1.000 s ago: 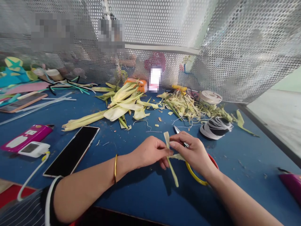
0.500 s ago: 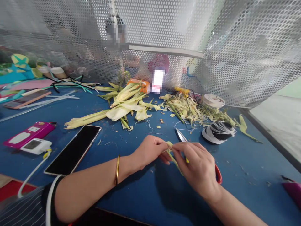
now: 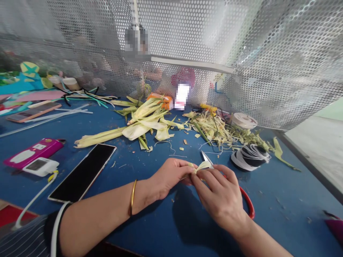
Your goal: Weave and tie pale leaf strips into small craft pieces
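Observation:
My left hand (image 3: 168, 176) and my right hand (image 3: 221, 194) meet over the blue table (image 3: 150, 225) and both pinch a small folded strip of pale green leaf (image 3: 200, 166) between their fingertips. Most of the strip is hidden inside the fingers. Scissors (image 3: 207, 158) with red handles lie under my right hand, the blade tip showing just beyond the leaf. A gold bangle sits on my left wrist.
A black phone (image 3: 83, 171) lies left of my left arm, with a pink case (image 3: 32, 151) and white charger (image 3: 40, 166) beyond. Leaf piles (image 3: 144, 123) and shreds (image 3: 217, 128) lie further back. A tape roll (image 3: 250, 157) stands at right. A perforated metal screen (image 3: 241, 53) bounds the table.
The long leaf strip that hung down between my hands is now folded up short between my fingertips. My right hand has turned over it, and the view has shifted slightly.

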The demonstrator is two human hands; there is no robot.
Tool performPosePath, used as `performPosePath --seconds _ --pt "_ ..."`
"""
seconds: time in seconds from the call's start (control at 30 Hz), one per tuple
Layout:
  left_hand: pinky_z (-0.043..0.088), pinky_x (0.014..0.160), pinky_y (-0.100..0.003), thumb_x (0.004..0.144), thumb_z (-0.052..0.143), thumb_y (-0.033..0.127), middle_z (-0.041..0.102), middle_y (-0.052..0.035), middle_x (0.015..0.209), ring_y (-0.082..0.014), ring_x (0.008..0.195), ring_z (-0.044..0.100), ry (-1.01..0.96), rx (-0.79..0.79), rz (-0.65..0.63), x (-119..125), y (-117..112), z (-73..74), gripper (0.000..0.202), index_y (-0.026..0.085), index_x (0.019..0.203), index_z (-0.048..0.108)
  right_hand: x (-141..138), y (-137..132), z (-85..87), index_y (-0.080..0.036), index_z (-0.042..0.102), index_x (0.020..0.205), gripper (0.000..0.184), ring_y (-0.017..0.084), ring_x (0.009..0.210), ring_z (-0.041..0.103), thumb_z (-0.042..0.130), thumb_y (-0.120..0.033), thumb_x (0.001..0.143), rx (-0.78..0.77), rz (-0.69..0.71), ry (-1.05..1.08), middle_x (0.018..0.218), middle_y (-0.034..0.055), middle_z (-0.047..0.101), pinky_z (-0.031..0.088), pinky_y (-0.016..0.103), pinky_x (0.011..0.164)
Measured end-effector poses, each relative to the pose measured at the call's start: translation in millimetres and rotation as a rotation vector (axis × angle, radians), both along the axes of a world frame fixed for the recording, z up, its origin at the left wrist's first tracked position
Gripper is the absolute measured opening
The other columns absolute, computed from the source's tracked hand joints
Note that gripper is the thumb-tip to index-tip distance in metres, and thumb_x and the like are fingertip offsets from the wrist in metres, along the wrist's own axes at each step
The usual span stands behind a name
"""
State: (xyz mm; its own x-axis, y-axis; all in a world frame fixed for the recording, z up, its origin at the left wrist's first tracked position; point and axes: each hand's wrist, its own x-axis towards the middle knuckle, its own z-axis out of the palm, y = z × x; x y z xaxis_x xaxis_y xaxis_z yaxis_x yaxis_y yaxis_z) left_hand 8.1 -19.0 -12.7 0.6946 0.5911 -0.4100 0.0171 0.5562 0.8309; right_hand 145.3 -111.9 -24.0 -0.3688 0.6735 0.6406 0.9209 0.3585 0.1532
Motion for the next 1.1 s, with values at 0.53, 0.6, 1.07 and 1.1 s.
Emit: performPosePath --seconds 0.53,0.6,1.07,1.1 --pt "0.053 0.076 -0.028 0.075 0.070 0.018 0.074 -0.0047 0.078 -0.0140 0.068 0.067 0.003 0.083 0.013 1 2 -0.4 0.016 0.014 0.088 0.078 -2 5 -3.3 -0.022 0.060 0.079 0.012 0.016 0.072 0.061 0.058 -0.019 0.091 -0.197 -0.105 0.745 0.076 0.0000 0.067 0.044 0.031 0.072" --pt "0.055 0.077 -0.030 0.075 0.070 0.018 0.074 -0.0047 0.076 -0.0152 0.066 0.069 0.001 0.080 0.023 0 4 1.0 0.015 0.013 0.087 0.077 -2 6 -2.2 -0.022 0.060 0.074 0.016 0.015 0.067 0.059 0.059 -0.025 0.089 -0.309 -0.157 0.979 0.071 -0.0008 0.065 0.043 0.028 0.064" --pt "0.055 0.071 -0.028 0.070 0.078 0.020 0.070 -0.0029 0.068 -0.0126 0.063 0.066 0.014 0.108 0.041 -3 6 2.2 0.015 0.012 0.082 0.074 -1 12 -7.2 -0.018 0.060 0.070 0.027 0.012 0.056 0.048 0.066 -0.041 0.082 -0.631 -0.146 1.553 0.063 -0.0013 0.059 0.035 0.025 0.052" --pt "0.054 0.071 -0.027 0.070 0.077 0.020 0.070 -0.0030 0.067 -0.0123 0.062 0.065 0.019 0.099 0.057 -3 7 2.1 0.015 0.012 0.083 0.074 0 12 -7.7 -0.018 0.060 0.074 0.026 0.012 0.055 0.050 0.065 -0.042 0.083 -0.628 -0.147 1.548 0.064 -0.0011 0.060 0.036 0.025 0.051"
